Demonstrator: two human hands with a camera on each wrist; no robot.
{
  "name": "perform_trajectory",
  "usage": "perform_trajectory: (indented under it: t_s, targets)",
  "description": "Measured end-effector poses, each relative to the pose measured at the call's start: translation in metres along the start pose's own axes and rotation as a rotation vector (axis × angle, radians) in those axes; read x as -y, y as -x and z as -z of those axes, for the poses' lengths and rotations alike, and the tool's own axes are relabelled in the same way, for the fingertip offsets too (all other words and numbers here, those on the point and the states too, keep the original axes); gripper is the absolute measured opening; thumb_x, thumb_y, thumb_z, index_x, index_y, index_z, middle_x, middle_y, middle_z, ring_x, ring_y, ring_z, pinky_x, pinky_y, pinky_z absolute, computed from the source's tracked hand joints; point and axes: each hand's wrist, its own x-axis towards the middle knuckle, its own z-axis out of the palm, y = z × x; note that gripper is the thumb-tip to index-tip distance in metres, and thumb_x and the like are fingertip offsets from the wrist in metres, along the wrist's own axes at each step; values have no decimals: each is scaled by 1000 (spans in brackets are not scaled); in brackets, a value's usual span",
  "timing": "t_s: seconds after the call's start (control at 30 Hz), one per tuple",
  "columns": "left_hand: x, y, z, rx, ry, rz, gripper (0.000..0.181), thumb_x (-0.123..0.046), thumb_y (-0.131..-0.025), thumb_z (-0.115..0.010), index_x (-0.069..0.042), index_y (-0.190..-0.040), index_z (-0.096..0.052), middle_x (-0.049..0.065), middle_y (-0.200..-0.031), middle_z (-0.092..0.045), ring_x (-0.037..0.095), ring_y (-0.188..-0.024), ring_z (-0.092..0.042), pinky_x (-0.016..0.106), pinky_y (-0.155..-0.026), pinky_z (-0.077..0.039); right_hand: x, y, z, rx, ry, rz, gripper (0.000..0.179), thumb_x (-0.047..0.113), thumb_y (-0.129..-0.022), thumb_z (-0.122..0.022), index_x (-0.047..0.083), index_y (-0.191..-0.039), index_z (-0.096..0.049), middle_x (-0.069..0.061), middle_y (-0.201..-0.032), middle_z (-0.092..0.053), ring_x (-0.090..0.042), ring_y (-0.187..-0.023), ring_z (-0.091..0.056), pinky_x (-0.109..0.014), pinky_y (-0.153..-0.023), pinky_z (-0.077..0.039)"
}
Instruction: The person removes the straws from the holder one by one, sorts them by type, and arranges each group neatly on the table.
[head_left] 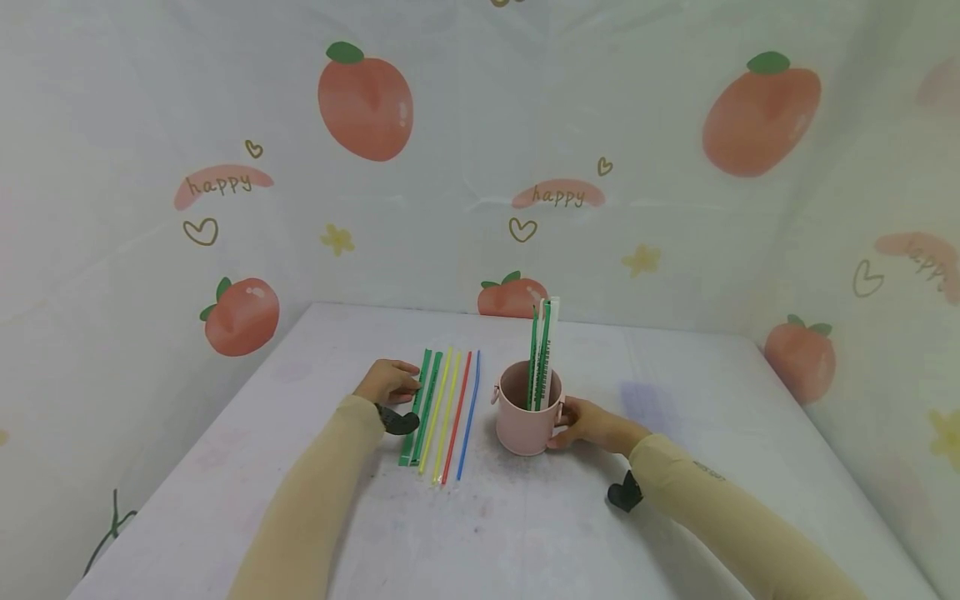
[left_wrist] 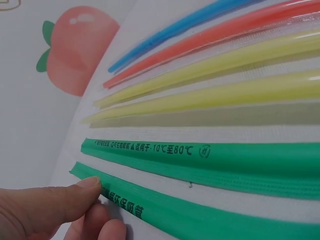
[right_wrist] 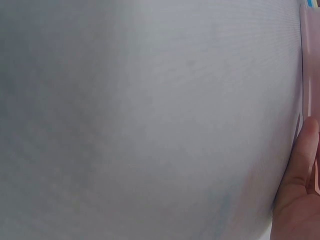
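Note:
Two drinking straws in green wrappers lie side by side on the table. My left hand [head_left: 388, 382] is at the outer one, the leftmost green-wrapped straw [left_wrist: 165, 215], and pinches its edge near the far end between thumb and fingers. Beside it lies the second green-wrapped straw [left_wrist: 235, 162]. My right hand [head_left: 596, 425] holds the side of a small pink bucket [head_left: 522, 429], thumb toward the front. Several wrapped straws [head_left: 543, 350], green and white, stand upright in the bucket. Only the thumb, part of the hand and the bucket's wall [right_wrist: 311, 65] show in the right wrist view.
Between the green straws and the bucket lie two yellow straws [head_left: 447, 400], a red straw [head_left: 457, 417] and a blue straw [head_left: 469, 417], roughly parallel. All rest on a white-covered table [head_left: 450, 550]. A printed white curtain [head_left: 465, 108] hangs behind and at the sides.

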Motion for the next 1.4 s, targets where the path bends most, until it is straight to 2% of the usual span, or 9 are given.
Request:
perform_trajectory:
  t_s: [0.27, 0.57, 0.73, 0.9, 1.0, 1.17, 1.4]
  targets:
    - [-1, 2, 2, 14, 39, 15, 41, 1, -87, -68, 0, -127, -59, 3, -81, -62, 11, -67, -58, 21, -60, -54, 0, 0, -1, 2, 4, 7, 68, 7, -79, -80, -4, -136, -44, -13, -123, -60, -25, -116, -53, -48, -111, -34]
    - [-4, 3, 6, 32, 59, 40, 43, 0, -90, -66, -5, -132, -58, 5, -87, -62, 13, -70, -60, 22, -62, -54, 3, 3, -2, 4, 7, -5, 69, 9, -80, -79, -1, -138, -43, -14, -125, -57, -27, -119, -50, -50, -112, -32]
    - [-13, 8, 7, 64, 81, 20, 44, -1, -92, -63, -7, -135, -55, 6, -95, -62, 15, -81, -61, 24, -73, -55, 2, 3, -2, 9, 2, -3, 69, 8, -80, -79, -2, -138, -43, -14, -125, -57, -27, -118, -50, -49, -111, -33]
    - [-27, 16, 9, 119, 112, -61, 48, -3, -95, -60, -6, -141, -49, 13, -120, -59, 22, -103, -60, 30, -92, -53, 2, 2, -2, 10, -1, 0, 70, 8, -80, -79, -2, -138, -43, -14, -125, -57, -26, -117, -50, -48, -111, -33]
    - [-37, 21, 10, 151, 129, -104, 50, -4, -95, -60, -6, -143, -46, 17, -131, -54, 21, -104, -61, 33, -100, -50, 1, 1, -1, 12, -7, 0, 70, 8, -79, -80, -2, -138, -43, -13, -124, -58, -26, -117, -50, -48, -111, -33]
    - [-55, 32, 10, 199, 124, -192, 49, -6, -95, -60, -7, -143, -47, 16, -131, -53, 17, -101, -61, 36, -104, -46, 1, 1, 0, 17, -11, 6, 71, 8, -79, -79, -2, -138, -42, -13, -125, -58, -26, -118, -51, -48, -111, -33]
    - [-79, 49, 1, 269, 126, -300, 50, -8, -95, -61, -7, -143, -46, 16, -138, -48, 29, -122, -52, 39, -107, -44, 2, 2, -1, 23, -11, 6, 70, 7, -80, -79, -3, -139, -42, -13, -124, -58, -24, -116, -51, -45, -110, -35]
